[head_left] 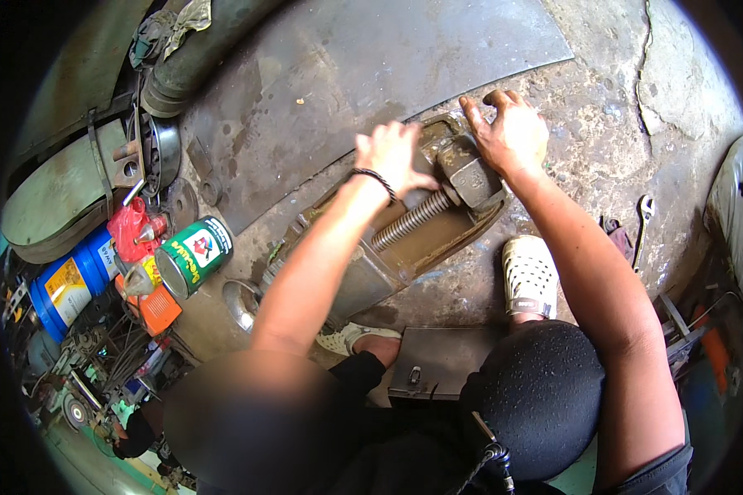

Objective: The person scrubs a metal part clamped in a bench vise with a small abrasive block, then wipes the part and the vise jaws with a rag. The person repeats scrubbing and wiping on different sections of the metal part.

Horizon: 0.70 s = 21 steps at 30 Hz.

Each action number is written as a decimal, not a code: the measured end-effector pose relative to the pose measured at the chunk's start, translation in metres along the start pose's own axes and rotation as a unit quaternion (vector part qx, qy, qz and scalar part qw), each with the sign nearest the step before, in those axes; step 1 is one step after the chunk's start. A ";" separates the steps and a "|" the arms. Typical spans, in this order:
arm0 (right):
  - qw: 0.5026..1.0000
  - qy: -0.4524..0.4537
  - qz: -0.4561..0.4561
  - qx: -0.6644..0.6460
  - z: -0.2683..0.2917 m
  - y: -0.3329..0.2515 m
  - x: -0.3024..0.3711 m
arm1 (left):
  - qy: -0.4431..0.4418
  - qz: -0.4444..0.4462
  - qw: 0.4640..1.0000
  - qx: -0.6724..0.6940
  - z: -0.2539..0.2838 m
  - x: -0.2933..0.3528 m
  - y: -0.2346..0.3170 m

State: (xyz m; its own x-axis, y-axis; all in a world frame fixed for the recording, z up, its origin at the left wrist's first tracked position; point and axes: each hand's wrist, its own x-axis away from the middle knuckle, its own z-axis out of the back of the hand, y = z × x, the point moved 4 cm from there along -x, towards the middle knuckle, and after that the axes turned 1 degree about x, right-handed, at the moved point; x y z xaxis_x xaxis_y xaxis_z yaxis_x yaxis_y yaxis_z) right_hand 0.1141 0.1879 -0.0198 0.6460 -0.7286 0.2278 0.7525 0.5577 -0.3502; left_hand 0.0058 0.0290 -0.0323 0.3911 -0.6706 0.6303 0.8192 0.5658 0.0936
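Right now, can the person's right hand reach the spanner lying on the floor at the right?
Probably yes. The right hand rests on the vise; the spanner lies on bare floor beside that forearm, with nothing between them.

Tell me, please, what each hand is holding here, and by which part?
Both hands rest on the rusty vise on the floor: the left hand on the block above its threaded screw, the right hand over its far jaw end. Nothing is lifted.

1. We saw the vise [404, 231] lying on the floor [603, 124], in front of the person's feet.
2. The left hand [392, 157] and right hand [512, 132] rested on its far end.
3. A can [194, 256] stood left of the vise.
4. A wrench [642, 227] lay to the right, well apart.
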 end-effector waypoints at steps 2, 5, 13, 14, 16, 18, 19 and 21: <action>1.000 -0.005 -0.002 -0.007 -0.004 0.004 0.000 | 0.044 0.056 0.997 -0.002 0.021 -0.012 -0.031; 1.000 0.000 -0.004 -0.023 -0.005 0.004 0.000 | -0.004 0.014 1.000 -0.004 0.002 -0.006 -0.017; 1.000 0.000 -0.012 0.001 -0.001 0.001 0.000 | 0.027 0.017 0.998 0.048 0.000 0.005 -0.001; 1.000 -0.002 -0.008 -0.018 -0.001 0.002 0.000 | -0.017 0.000 0.999 0.042 0.000 0.003 -0.004; 0.999 -0.003 -0.011 -0.031 -0.002 0.002 0.000 | -0.023 -0.045 0.995 0.091 0.001 0.003 0.000; 1.000 -0.003 -0.008 -0.023 -0.003 0.001 0.000 | 0.051 0.029 0.998 0.035 0.005 0.002 -0.004; 1.000 -0.009 -0.011 -0.022 -0.003 0.002 0.000 | 0.099 0.058 0.992 0.054 0.008 0.003 -0.007; 1.000 -0.005 -0.016 -0.014 -0.003 0.002 0.000 | 0.031 0.027 0.998 0.053 0.002 0.001 -0.005</action>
State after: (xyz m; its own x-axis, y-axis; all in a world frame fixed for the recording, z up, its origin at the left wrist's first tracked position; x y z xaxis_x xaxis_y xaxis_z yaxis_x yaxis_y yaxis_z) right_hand 0.1150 0.1881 -0.0234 0.6231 -0.7415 0.2489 0.7689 0.5224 -0.3686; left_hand 0.0011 0.0267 -0.0303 0.4620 -0.6641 0.5878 0.7487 0.6473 0.1429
